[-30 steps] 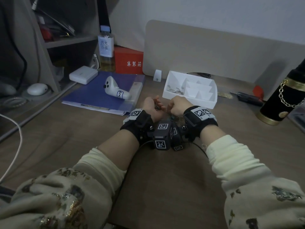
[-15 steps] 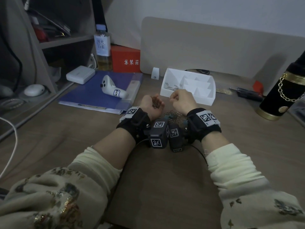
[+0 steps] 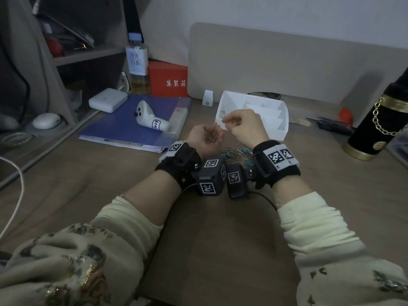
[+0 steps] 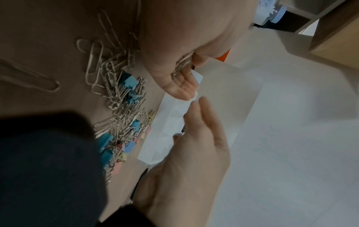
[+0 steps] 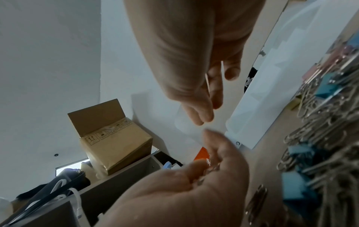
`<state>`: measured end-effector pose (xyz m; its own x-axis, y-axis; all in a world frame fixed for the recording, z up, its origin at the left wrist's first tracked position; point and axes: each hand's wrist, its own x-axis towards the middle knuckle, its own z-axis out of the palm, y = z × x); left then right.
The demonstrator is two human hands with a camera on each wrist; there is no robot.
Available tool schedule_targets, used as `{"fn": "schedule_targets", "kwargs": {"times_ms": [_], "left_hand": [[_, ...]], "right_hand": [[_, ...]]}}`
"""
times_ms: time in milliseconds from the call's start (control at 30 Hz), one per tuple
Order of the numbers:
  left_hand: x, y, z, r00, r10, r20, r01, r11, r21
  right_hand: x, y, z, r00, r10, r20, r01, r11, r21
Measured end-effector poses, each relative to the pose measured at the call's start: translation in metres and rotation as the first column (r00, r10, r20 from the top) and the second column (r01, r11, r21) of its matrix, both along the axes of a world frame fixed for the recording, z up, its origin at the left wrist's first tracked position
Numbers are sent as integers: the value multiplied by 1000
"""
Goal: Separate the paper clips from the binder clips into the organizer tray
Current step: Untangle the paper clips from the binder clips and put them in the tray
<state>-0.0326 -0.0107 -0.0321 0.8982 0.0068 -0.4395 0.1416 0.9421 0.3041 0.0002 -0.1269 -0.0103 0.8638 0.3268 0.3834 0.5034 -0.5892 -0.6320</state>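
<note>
Dropping paper clips into the tray's left end

Left hand (image 3: 206,138) cups a small bunch of paper clips (image 3: 209,138); the right hand (image 3: 244,124), its grip pinched on one, hovers over the tray (image 3: 283,120). Release low, inside that compartment; the mixed pile (image 3: 237,152) waits on the bench (image 3: 220,228).

Bare table (image 3: 220,228) lay open toward the person. Ahead, the organizer tray (image 3: 280,131) blocked the way, with the heap of clips (image 3: 237,152) just before it. A blue folder (image 3: 123,127) crowded the left, and what seemed a black cylinder (image 3: 375,129) the right.
</note>
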Motion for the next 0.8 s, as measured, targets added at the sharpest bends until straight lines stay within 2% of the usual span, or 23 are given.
{"fn": "schedule_targets", "kwargs": {"times_ms": [67, 167, 233, 333, 600, 800], "left_hand": [[0, 3, 1, 1000, 29, -2, -28, 998, 62], [2, 4, 0, 999, 47, -16, -45, 995, 90], [2, 4, 0, 999, 43, -16, -41, 994, 97], [3, 5, 0, 999, 38, -5, -37, 995, 88], [5, 7, -1, 999, 44, -8, -43, 994, 101], [3, 4, -1, 999, 50, -17, -47, 992, 118]], "right_hand": [[5, -6, -3, 999, -28, -36, 23, 993, -116], [9, -15, -5, 983, -13, -181, -47, 946, -321], [9, -18, -7, 962, -17, -273, -91, 921, -379], [7, -20, -9, 950, -15, -313, -136, 880, -454], [7, -21, -11, 941, -8, -339, -161, 870, -466], [2, -18, -10, 956, 32, -292, -187, 832, -522]]}}
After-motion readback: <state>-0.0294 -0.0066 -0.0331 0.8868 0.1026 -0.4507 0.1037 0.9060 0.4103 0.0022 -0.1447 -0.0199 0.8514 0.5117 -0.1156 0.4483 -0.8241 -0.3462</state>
